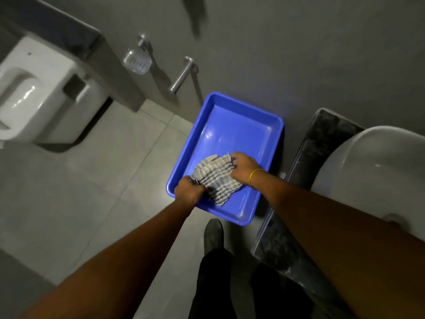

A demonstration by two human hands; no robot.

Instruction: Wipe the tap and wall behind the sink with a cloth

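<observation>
Blue plastic tray [232,125] lying on the tiled floor [76,192], its far edge close against the grey wall [299,54]. Checked grey-and-white cloth [216,178], crumpled, sits inside the tray at its near left corner. Left hand [188,188], closed into a grip on the cloth's left end, rests at the tray's near left rim. Right hand [245,168], wearing a yellow band [254,174] at the wrist, has its fingers clamped on the cloth's right end, above the tray's floor. The cloth is stretched loosely between the two hands.

White basin [377,171] stands at the right edge of the view, set on a dark speckled desk [322,139] just beside the tray's right side. On the wall above the tray's far edge: a metal bar [184,74] projecting outward and, to its left, a clear soap dish [137,61] on a metal bracket. White urinal [39,93] is fixed at the far left, well apart from the tray. Person's dark shoe [213,233] stands on the floor at the tray's near edge.
</observation>
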